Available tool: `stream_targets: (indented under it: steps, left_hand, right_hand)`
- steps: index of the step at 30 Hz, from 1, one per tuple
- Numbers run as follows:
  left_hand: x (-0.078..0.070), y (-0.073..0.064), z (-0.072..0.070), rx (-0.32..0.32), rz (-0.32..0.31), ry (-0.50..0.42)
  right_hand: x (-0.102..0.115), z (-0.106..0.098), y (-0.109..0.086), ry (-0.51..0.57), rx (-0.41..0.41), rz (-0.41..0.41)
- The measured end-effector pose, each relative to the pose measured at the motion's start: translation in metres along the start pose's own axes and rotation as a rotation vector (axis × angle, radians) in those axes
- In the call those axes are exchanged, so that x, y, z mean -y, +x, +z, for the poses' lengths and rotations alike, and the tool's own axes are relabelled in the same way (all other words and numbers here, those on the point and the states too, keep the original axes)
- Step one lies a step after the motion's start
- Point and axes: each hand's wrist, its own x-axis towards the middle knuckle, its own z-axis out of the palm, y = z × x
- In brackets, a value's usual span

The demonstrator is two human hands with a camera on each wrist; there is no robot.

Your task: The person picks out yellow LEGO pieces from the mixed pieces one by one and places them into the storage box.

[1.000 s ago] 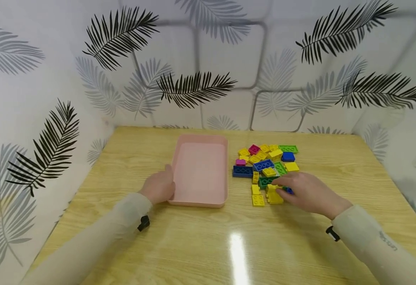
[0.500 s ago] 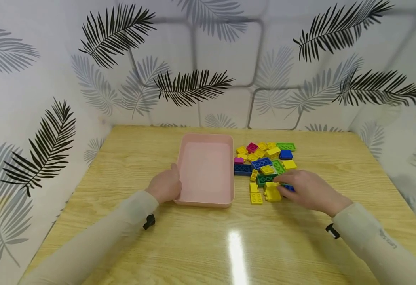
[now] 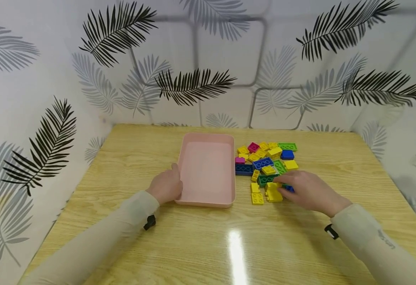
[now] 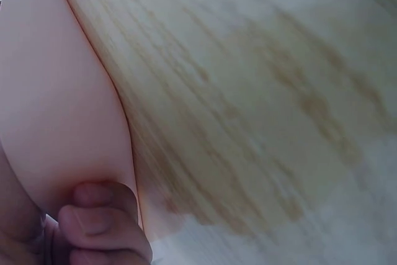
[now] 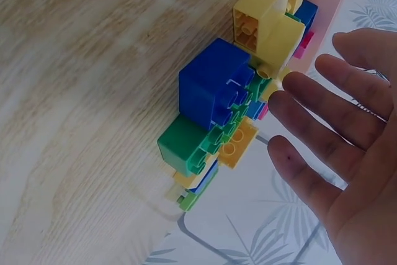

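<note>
A shallow pink tray (image 3: 208, 170) lies on the table, its inside bare. My left hand (image 3: 165, 185) grips its near left side, and in the left wrist view curled fingers (image 4: 99, 215) hook round the wall. Touching or almost touching the tray's right side is a dark blue toy brick (image 3: 244, 170). Over the near right of the brick pile hovers my right hand (image 3: 307, 192), beside a yellow brick (image 3: 274, 193). The right wrist view has its fingers spread loosely with nothing held, apart from a blue brick (image 5: 208, 82) and a green brick (image 5: 183, 141).
Loose yellow, blue, green and pink bricks, such as a lime one (image 3: 287, 147), spread right of the tray. The wooden table (image 3: 200, 245) meets a leaf-patterned wall (image 3: 222, 107) at its back edge. Two small yellow bricks (image 3: 257, 198) lie at the pile's near left.
My left hand has moved the pink tray slightly right, up to the dark blue brick, mostly in the first half second. The right hand stays nearly still over the bricks.
</note>
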Motion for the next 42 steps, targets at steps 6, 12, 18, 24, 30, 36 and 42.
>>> stream_targets:
  steps: [6,12,18,24,30,36,42]
  left_hand:
    - [0.002,-0.001,0.0,-0.013,-0.004,-0.016]
    - [0.0,0.0,0.003,-0.024,0.009,-0.005]
    - [-0.005,0.0,0.003,-0.047,0.034,0.016]
    - [-0.003,0.001,0.005,-0.07,0.018,0.041]
    - [0.001,0.001,0.003,-0.048,-0.018,-0.016]
    - [0.005,-0.002,0.002,-0.048,-0.012,-0.025]
    - [0.006,-0.004,0.005,-0.052,-0.038,0.005]
  right_hand:
    - [0.001,0.004,0.006,-0.038,-0.006,-0.01]
    - [0.003,0.009,0.01,-0.042,0.006,0.003]
    - [0.004,0.013,0.011,-0.053,0.027,0.023]
    - [0.003,0.018,0.013,-0.066,0.023,0.017]
    - [0.003,0.02,0.016,-0.06,0.014,0.014]
    - [0.003,0.021,0.018,-0.057,0.003,0.01]
    - [0.006,0.019,0.024,-0.063,0.006,0.008]
